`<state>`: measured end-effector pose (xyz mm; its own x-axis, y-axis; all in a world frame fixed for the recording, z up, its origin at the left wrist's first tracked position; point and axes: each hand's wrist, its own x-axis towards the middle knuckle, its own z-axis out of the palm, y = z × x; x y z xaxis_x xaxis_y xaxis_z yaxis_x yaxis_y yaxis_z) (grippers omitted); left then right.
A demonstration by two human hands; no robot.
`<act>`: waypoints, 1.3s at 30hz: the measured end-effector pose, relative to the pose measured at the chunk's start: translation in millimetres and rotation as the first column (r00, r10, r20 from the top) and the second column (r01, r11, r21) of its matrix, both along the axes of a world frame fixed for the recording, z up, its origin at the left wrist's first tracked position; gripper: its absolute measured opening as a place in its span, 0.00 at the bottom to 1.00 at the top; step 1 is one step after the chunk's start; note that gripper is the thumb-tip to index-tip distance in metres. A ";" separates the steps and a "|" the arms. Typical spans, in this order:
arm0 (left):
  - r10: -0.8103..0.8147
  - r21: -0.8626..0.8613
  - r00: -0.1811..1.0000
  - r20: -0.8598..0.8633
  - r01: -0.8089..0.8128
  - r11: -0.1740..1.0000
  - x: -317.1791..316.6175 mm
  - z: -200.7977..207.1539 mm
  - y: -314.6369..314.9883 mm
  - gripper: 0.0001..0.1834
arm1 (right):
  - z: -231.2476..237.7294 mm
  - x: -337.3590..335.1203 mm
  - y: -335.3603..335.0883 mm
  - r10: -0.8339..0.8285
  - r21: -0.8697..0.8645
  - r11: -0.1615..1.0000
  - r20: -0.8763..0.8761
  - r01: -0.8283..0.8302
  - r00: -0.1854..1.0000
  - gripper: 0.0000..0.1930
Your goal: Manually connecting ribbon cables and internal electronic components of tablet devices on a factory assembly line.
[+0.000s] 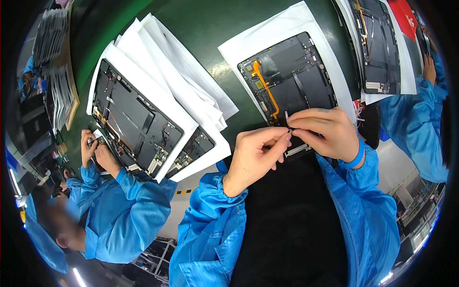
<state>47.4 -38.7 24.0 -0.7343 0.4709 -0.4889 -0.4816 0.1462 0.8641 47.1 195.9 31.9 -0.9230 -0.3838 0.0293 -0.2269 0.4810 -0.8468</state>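
My left hand (260,154) and my right hand (330,133) meet in front of my chest, thumbs and forefingers pinched together at the tips. A tiny dark piece (289,130) shows between the fingertips, too small to name. Beside it a thin white strip (286,116) sticks up near my right fingers. Just beyond my hands lies an opened tablet housing (299,71), its inside facing up, with an orange flat cable (266,88) along its left side. My hands hide its near edge. Under the housing is a white foam sheet (282,29). A blue band (357,155) circles my right wrist.
Left on the green table (213,40), more tablet housings (136,112) lie stacked between white foam sheets (167,71). A co-worker in blue (129,210) works beside that stack. Another housing (380,48) lies at right, near a second co-worker's blue sleeve (413,124).
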 end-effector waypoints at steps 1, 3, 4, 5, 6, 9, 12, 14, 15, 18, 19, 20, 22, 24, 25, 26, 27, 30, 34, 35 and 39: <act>-0.009 -0.025 0.992 -0.125 0.006 1.000 -0.1 -1.9 0.4 0.09 | -3.8 0.0 -0.7 -0.016 -0.026 1.000 -0.001 0.016 1.000 0.09; -0.035 -0.076 0.930 -0.367 0.008 0.997 -0.8 -7.4 2.4 0.09 | -10.1 0.6 -2.0 -0.048 -0.076 0.996 -0.001 0.047 0.999 0.09; -0.035 -0.069 0.929 -0.368 0.010 0.998 -1.1 -8.5 2.5 0.09 | -8.3 0.2 -2.5 -0.059 -0.091 0.994 0.045 0.063 0.997 0.08; -0.034 -0.062 0.929 -0.370 0.011 0.998 -1.2 -9.3 2.6 0.09 | -5.1 -0.7 -3.6 -0.070 -0.105 0.991 0.090 0.079 0.993 0.08; -0.033 -0.055 0.928 -0.372 0.013 0.998 -0.8 -10.3 2.5 0.09 | -3.4 -1.1 -4.4 -0.080 -0.118 0.988 0.134 0.096 0.988 0.07; -0.017 -0.062 0.917 -0.398 -0.009 0.998 4.0 -13.7 2.6 0.09 | -5.0 -2.2 -5.6 -0.098 -0.143 0.982 0.170 0.122 0.981 0.06; -0.016 -0.042 0.907 -0.421 -0.002 0.999 7.3 -17.4 4.6 0.09 | -2.3 -1.8 -5.8 -0.087 -0.120 0.986 0.235 0.118 0.968 0.05; -0.049 -0.067 0.889 -0.456 0.020 0.998 6.6 -17.6 3.6 0.09 | -5.4 0.4 -7.8 -0.161 -0.117 0.975 0.226 0.191 0.961 0.05; -0.062 -0.080 0.879 -0.473 0.027 0.996 6.0 -17.4 2.8 0.09 | -6.6 0.5 -8.5 -0.194 -0.116 0.968 0.222 0.223 0.956 0.05; -0.051 -0.034 0.954 -0.295 0.043 0.998 4.0 -14.6 -0.9 0.09 | -6.3 2.2 0.4 -0.354 0.021 0.935 0.049 0.353 0.934 0.05; -0.024 0.011 0.972 -0.233 0.027 1.000 3.9 -14.6 -2.1 0.09 | -5.3 5.5 8.0 -0.409 0.004 0.913 0.025 0.409 0.912 0.05; 0.000 0.055 0.986 -0.168 0.009 0.998 3.9 -14.9 -3.3 0.09 | 0.0 10.2 13.7 -0.481 0.022 0.877 0.039 0.480 0.876 0.04; 0.026 0.092 0.996 -0.085 -0.018 0.996 4.9 -15.0 -5.7 0.10 | 18.0 23.0 33.7 -0.535 0.141 0.841 0.077 0.522 0.842 0.03; 0.065 0.081 0.997 -0.050 -0.061 0.995 6.6 -12.0 -10.1 0.10 | 31.3 37.9 77.5 -0.502 0.461 0.802 0.174 0.380 0.847 0.04; 0.037 0.065 0.998 -0.048 -0.034 0.997 5.7 -10.2 -11.0 0.10 | 33.8 49.3 101.4 -0.520 0.652 0.712 0.241 0.260 0.820 0.05; 0.005 0.047 0.999 -0.047 -0.003 0.999 5.0 -8.1 -11.6 0.10 | 36.4 55.3 110.5 -0.590 0.700 0.652 0.225 0.292 0.776 0.06; -0.025 0.030 0.999 -0.047 0.026 0.999 3.3 -7.1 -11.4 0.10 | 39.1 56.9 113.9 -0.654 0.746 0.585 0.203 0.317 0.729 0.06; -0.052 0.052 0.996 -0.077 0.056 0.997 -0.2 -2.6 -5.6 0.08 | 39.5 45.3 74.5 -0.438 0.408 0.831 0.061 0.378 0.897 0.16; -0.113 -0.027 0.987 -0.116 0.110 0.994 -7.0 4.3 1.5 0.06 | 20.4 13.4 4.1 -0.028 0.205 0.977 -0.123 0.053 0.992 0.19; -0.127 -0.054 0.975 -0.182 0.120 0.991 -7.6 6.3 2.3 0.05 | 13.7 9.6 -4.8 -0.011 0.188 0.982 -0.125 0.034 0.992 0.16; -0.156 -0.198 0.651 -0.743 0.008 0.980 -13.6 -11.8 6.1 0.10 | -8.5 -3.3 -1.1 -0.054 0.055 0.996 -0.180 0.065 0.982 0.09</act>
<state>33.9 -32.5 12.2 -0.8452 0.5157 0.1401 0.3440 0.3245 0.8811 43.8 194.7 23.4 -0.9263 -0.3340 0.1742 -0.3411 0.5472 -0.7644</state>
